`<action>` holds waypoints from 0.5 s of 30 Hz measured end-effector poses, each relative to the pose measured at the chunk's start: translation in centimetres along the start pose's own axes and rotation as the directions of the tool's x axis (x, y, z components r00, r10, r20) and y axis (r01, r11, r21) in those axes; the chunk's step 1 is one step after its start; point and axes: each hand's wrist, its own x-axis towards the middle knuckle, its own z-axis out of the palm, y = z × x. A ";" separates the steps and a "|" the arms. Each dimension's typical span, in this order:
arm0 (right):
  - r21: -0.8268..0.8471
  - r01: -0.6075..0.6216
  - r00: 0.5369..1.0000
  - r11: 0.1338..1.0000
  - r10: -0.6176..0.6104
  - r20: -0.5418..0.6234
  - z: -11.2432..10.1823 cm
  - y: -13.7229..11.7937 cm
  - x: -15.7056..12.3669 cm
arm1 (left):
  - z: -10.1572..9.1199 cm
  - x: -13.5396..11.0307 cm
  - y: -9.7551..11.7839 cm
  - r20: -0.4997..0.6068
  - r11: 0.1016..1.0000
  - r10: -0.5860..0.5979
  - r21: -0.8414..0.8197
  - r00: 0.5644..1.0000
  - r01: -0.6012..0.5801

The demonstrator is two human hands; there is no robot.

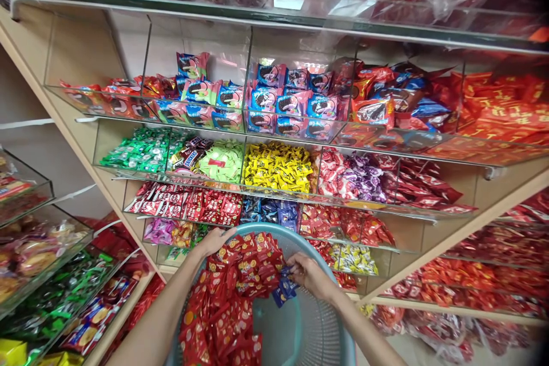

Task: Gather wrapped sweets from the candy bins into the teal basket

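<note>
Below candy shelves (278, 126), right hand (309, 275) holds blue packets (283, 289).

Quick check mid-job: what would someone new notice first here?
The tiers of clear bins packed with bright sweets, above all the yellow sweets mid-shelf. Below them, a teal basket half full of red packets. The left hand grips its far rim, and the right hand pinches blue packets inside it.

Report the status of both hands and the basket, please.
Left hand grips teal basket rim. Right hand shut on blue packets. Red packets piled inside.
</note>
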 end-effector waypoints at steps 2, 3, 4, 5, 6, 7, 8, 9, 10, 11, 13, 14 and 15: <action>-0.095 0.029 0.999 0.995 -0.033 -0.038 -0.3 -0.3 -0.1 | 0.1 0.1 -0.2 -0.003 1.000 -0.006 0.009 1.000 0.006; -0.134 0.044 0.997 0.990 -0.051 -0.051 -0.5 -0.6 -0.2 | 0.1 0.2 -0.3 -0.005 1.000 -0.014 0.015 1.000 0.014; -0.160 0.058 0.996 0.985 -0.069 -0.060 -0.7 -0.8 -0.2 | 0.2 0.3 -0.5 -0.009 1.000 -0.022 0.020 1.000 0.022; -0.174 0.070 0.994 0.982 -0.083 -0.069 -0.9 -1.1 -0.2 | 0.2 0.4 -0.6 -0.013 0.999 -0.026 0.025 1.000 0.026; -0.181 0.076 0.992 0.981 -0.092 -0.084 -1.0 -1.4 -0.2 | 0.3 0.6 -0.8 -0.015 0.999 -0.026 0.028 1.000 0.027; -0.183 0.074 0.991 0.980 -0.093 -0.099 -1.0 -1.6 -0.2 | 0.3 0.7 -0.9 -0.017 0.999 -0.026 0.031 1.000 0.027; -0.179 0.063 0.990 0.982 -0.083 -0.110 -1.0 -1.7 -0.2 | 0.4 0.7 -1.0 -0.016 0.999 -0.023 0.035 1.000 0.024; -0.161 0.037 0.992 0.986 -0.056 -0.112 -0.9 -1.7 -0.2 | 0.4 0.8 -1.1 -0.014 0.999 -0.019 0.038 1.000 0.020; -0.123 -0.001 0.995 0.992 -0.011 -0.098 -0.7 -1.7 -0.3 | 0.3 0.8 -1.1 -0.012 0.999 -0.015 0.041 1.000 0.015; -0.065 -0.054 0.997 0.996 0.050 -0.060 -0.5 -1.5 -0.3 | 0.3 0.8 -1.2 -0.008 0.999 -0.013 0.043 1.000 0.013; 0.085 -0.188 0.980 0.979 0.182 0.076 0.1 -1.1 -0.5 | 0.3 0.8 -1.2 0.001 0.999 -0.012 0.043 1.000 0.012; 0.155 -0.255 0.961 0.954 0.232 0.151 0.4 -0.8 -0.6 | 0.2 0.8 -1.1 0.004 0.999 -0.015 0.042 1.000 0.015; 0.209 -0.311 0.939 0.927 0.265 0.221 0.7 -0.5 -0.8 | 0.2 0.8 -1.1 0.005 0.999 -0.018 0.041 1.000 0.018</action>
